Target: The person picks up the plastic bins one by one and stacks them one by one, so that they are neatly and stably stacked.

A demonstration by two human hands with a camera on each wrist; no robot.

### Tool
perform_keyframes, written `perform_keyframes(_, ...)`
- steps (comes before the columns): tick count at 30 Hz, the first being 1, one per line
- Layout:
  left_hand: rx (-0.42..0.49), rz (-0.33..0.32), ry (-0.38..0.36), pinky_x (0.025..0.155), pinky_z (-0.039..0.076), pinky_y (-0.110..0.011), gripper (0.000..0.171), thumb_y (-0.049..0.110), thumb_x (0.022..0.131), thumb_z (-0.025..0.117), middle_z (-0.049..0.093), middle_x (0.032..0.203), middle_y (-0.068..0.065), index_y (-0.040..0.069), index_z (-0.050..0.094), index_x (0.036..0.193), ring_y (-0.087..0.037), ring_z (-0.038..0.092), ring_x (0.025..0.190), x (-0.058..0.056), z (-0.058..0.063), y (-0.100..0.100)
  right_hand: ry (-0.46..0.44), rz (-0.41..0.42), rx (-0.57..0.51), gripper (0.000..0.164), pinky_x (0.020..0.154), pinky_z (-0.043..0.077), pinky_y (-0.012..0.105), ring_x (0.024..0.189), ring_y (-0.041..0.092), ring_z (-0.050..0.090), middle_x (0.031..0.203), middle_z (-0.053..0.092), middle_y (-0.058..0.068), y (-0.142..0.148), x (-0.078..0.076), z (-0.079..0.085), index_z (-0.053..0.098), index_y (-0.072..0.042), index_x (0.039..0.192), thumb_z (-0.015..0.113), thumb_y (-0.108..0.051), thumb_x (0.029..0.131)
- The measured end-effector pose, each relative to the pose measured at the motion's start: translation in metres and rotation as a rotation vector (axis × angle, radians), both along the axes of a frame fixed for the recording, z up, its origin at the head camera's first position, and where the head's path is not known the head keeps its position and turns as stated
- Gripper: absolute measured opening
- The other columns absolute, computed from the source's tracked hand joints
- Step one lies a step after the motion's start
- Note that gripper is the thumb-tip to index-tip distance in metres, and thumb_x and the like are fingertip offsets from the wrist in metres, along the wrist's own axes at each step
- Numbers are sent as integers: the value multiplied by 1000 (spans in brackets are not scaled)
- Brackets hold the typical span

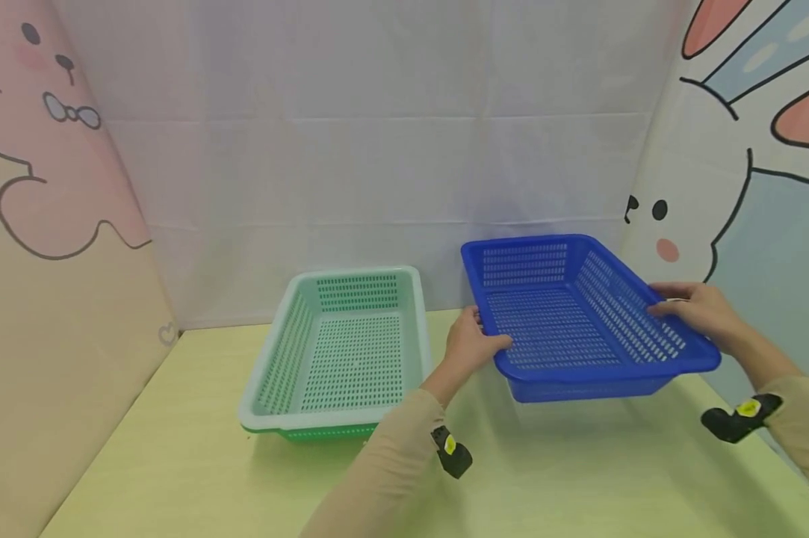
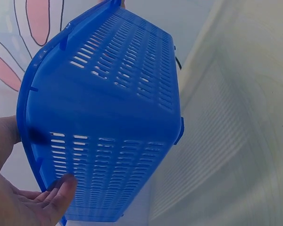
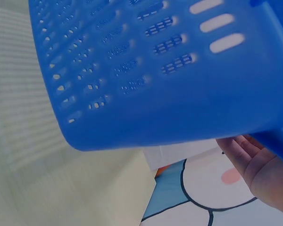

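Both hands hold a blue plastic basket (image 1: 552,321) with slotted walls above the right part of the table, its shadow falling on the tabletop below. My left hand (image 1: 470,345) grips the left rim, thumb over the top and fingers beneath. On the opposite side my right hand (image 1: 696,312) pinches the right rim. From the left wrist view, fingertips (image 2: 63,188) press against the basket's outer slotted wall. In the right wrist view, the right hand (image 3: 259,169) is partly hidden behind the basket (image 3: 179,103). A light green basket (image 1: 357,359) rests on the table, left of the left hand.
The yellow-green tabletop (image 1: 175,456) meets a white cloth backdrop (image 1: 377,149) behind the baskets. Side panels with a pink cartoon animal (image 1: 48,149) and a white rabbit (image 1: 693,179) flank the table. Each sleeve carries a black wrist device (image 1: 453,452).
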State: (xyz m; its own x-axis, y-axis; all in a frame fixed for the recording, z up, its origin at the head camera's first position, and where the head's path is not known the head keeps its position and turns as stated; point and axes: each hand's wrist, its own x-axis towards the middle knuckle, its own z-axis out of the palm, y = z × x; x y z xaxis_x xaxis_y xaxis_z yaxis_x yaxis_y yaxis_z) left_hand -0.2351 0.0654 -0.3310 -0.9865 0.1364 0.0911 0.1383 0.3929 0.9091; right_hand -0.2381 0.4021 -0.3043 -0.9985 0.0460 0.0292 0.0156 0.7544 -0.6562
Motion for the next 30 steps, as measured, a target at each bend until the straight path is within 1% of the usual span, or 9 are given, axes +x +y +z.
perform_keyframes(6, -5, -31, 10, 84, 49, -33, 62, 14, 73, 69, 57, 115, -16, -3, 44, 126, -25, 58, 102, -4, 8, -21, 22, 29, 37, 63, 66, 52, 29, 83, 27, 62, 118, 48, 37, -15, -3, 8, 36, 13, 131, 57, -29, 89)
perform_keyframes(9, -12, -47, 15, 81, 51, -32, 61, 14, 74, 69, 58, 114, -16, -3, 43, 127, -25, 58, 101, -8, 10, -33, 27, 28, 27, 64, 68, 52, 28, 89, 30, 60, 122, 44, 37, -24, -3, 12, 35, 12, 132, 58, -30, 88)
perform_keyframes(15, -28, -73, 14, 84, 50, -35, 63, 13, 74, 68, 56, 116, -17, -5, 41, 128, -28, 57, 103, -12, 17, -56, 38, 37, -31, 66, 67, 49, 19, 88, 21, 61, 124, 44, 36, -42, -1, 19, 34, 10, 134, 59, -30, 88)
perform_keyframes(17, -40, -75, 24, 83, 50, -35, 60, 12, 75, 67, 56, 114, -17, -4, 43, 127, -28, 58, 102, -12, 19, -62, 50, 42, -32, 66, 68, 51, 22, 89, 24, 61, 123, 45, 36, -48, -1, 19, 34, 10, 134, 59, -30, 87)
perform_keyframes(20, -54, -82, 46, 82, 50, -35, 57, 11, 75, 66, 56, 112, -16, -4, 43, 126, -27, 58, 101, -14, 20, -72, 69, 37, -36, 66, 78, 52, 37, 95, 36, 59, 122, 46, 36, -57, -1, 18, 34, 9, 135, 58, -30, 88)
perform_keyframes(23, -51, -91, 58, 81, 51, -34, 58, 9, 76, 64, 56, 113, -17, -5, 42, 127, -27, 58, 100, -16, 19, -80, 77, 33, -53, 66, 83, 49, 42, 101, 40, 56, 122, 46, 35, -65, 0, 16, 33, 8, 135, 58, -30, 88)
perform_keyframes(24, -46, -93, 60, 81, 51, -33, 57, 9, 76, 64, 56, 113, -16, -5, 43, 127, -27, 59, 100, -17, 19, -83, 81, 30, -57, 66, 83, 50, 41, 101, 40, 56, 122, 46, 35, -68, 0, 16, 33, 8, 135, 58, -30, 88)
perform_keyframes(26, -35, -92, 59, 80, 51, -33, 57, 8, 76, 63, 56, 113, -16, -4, 42, 128, -26, 58, 100, -17, 21, -88, 90, 28, -69, 66, 76, 52, 28, 96, 32, 59, 121, 47, 35, -72, 0, 17, 35, 9, 135, 59, -30, 87)
perform_keyframes(30, -24, -79, 65, 79, 52, -34, 57, 8, 77, 63, 56, 115, -16, -3, 43, 129, -26, 58, 100, -16, 26, -97, 111, 15, -108, 64, 64, 46, 10, 85, 13, 61, 122, 47, 34, -82, 0, 19, 36, 8, 134, 61, -28, 86)
